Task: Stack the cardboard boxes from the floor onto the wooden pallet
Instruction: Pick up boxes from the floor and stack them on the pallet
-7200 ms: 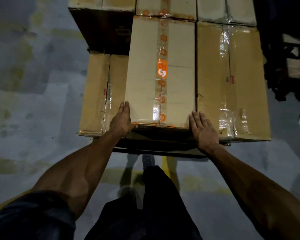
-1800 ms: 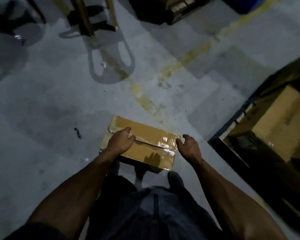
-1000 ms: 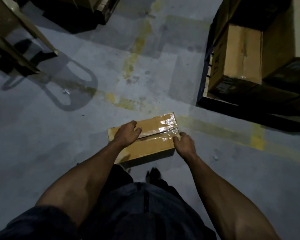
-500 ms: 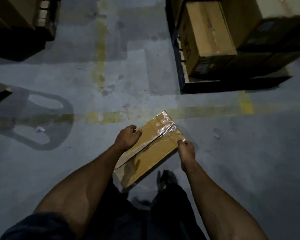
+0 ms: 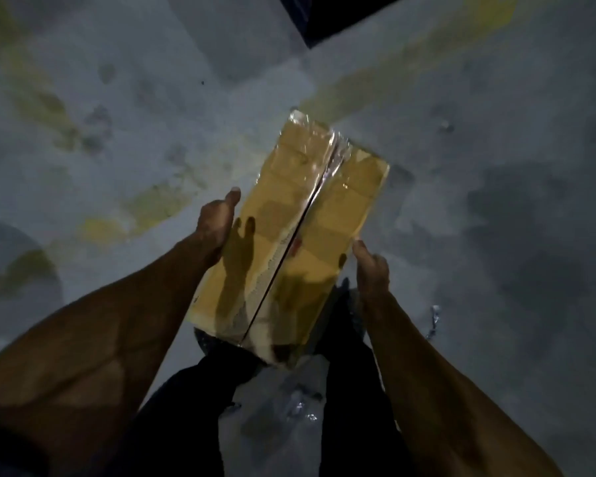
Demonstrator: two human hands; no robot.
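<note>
The long, tan, rectangular cardboard box (image 5: 291,235), sealed down its centre seam with shiny clear tape, hangs in the air in front of the person's legs, its far end pointing away and to the right. The left hand (image 5: 217,222) clasps the left long edge, palm against the side wall and thumb lying along the top rim; its other fingers are hidden under or behind the box. The right hand (image 5: 370,266) grips the right long edge nearer the body, thumb up on the top corner, the rest of its fingers likewise out of sight.

The box looks stiff: its faces stay flat and the edges straight between the two hands. Carried this way, out from the body, it is probably light to moderate in weight. The glossy tape at the far end and along the seam would be slick, so the bare cardboard sides and the underside are the better places to hold, one hand on each long side as now, roughly at mid-length so it does not tip.

Compared with half a second ago, the box has swung from lying diagonally across the hands to running nearly lengthways away from them, and fills more of the view. The stacked boxes seen beyond the hands then are gone; only a dark corner (image 5: 324,18) shows far ahead on the grey concrete floor (image 5: 496,201) with its worn yellow line (image 5: 138,208).
</note>
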